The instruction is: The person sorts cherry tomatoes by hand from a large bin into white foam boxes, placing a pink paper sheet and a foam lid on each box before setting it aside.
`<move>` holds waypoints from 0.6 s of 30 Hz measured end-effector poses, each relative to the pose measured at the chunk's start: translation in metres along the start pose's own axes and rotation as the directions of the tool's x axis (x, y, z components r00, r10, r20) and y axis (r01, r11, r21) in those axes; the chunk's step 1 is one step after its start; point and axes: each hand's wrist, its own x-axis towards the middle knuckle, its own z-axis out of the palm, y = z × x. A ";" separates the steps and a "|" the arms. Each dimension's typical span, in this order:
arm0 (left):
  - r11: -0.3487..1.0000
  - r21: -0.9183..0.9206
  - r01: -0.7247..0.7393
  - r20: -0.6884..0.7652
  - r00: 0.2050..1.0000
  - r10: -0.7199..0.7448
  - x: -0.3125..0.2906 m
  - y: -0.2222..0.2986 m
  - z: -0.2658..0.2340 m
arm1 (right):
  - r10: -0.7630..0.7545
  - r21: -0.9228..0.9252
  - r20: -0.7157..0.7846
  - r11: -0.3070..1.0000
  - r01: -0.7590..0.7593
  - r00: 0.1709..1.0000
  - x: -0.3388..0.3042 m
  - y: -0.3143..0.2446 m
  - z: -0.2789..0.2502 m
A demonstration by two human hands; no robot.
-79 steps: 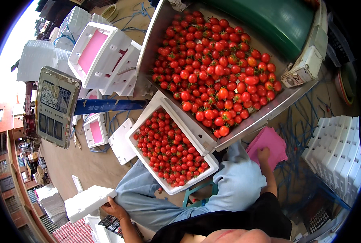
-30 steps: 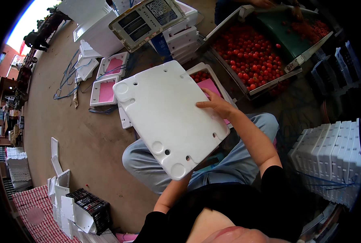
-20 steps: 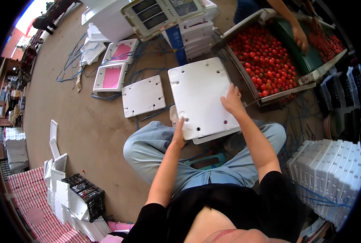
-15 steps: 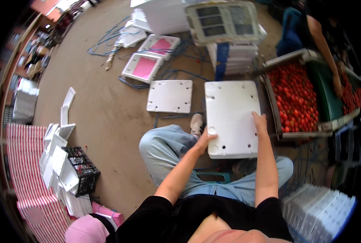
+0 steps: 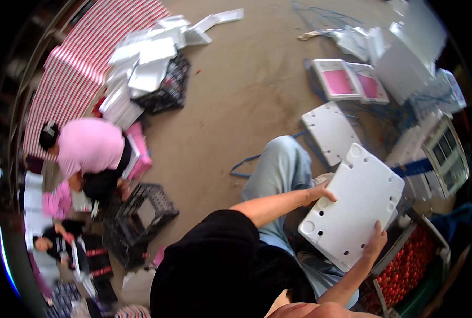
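A white foam box [image 5: 354, 204], flat and rectangular with small holes near its edges, is held tilted above my lap. My left hand [image 5: 319, 193] grips its left edge, thumb on the upper face. On the opposite edge my right hand [image 5: 375, 243] has its fingers closed around the side. Only the broad face shows, so I cannot tell what the box contains. Just beyond it a similar white foam piece [image 5: 330, 132] lies on the ground. To the right of my right hand stands a crate of small red tomatoes [image 5: 409, 267].
Two shallow white boxes with pink linings [image 5: 337, 81] lie farther off. Blue straps [image 5: 245, 165] trail over the ground. At the left, a person in pink [image 5: 90, 148] crouches near black crates [image 5: 140, 214] and piled white foam pieces [image 5: 153, 58]. Another person [image 5: 61, 241] works lower left.
My view has swung left, bringing two people and more black crates into sight. The foam box stays in both hands and now appears tilted clockwise.
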 end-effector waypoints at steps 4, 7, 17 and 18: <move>0.949 -0.113 -0.293 -0.113 0.953 0.281 -0.085 0.043 -0.014 | -0.190 0.055 0.423 0.981 0.184 0.886 -0.023 -0.103 0.039; 0.895 -0.235 -0.379 -0.192 0.921 0.339 -0.175 0.064 -0.048 | -0.387 0.149 0.675 0.905 0.398 0.628 -0.092 -0.176 0.103; 0.746 0.199 -0.636 -0.972 -0.033 0.231 -0.494 -0.009 -0.176 | -0.220 0.117 0.935 0.932 0.343 0.279 -0.163 -0.183 0.215; 0.688 0.227 -0.689 -0.973 -0.123 0.197 -0.514 -0.017 -0.197 | -0.175 0.071 0.926 0.950 0.303 0.333 -0.146 -0.173 0.211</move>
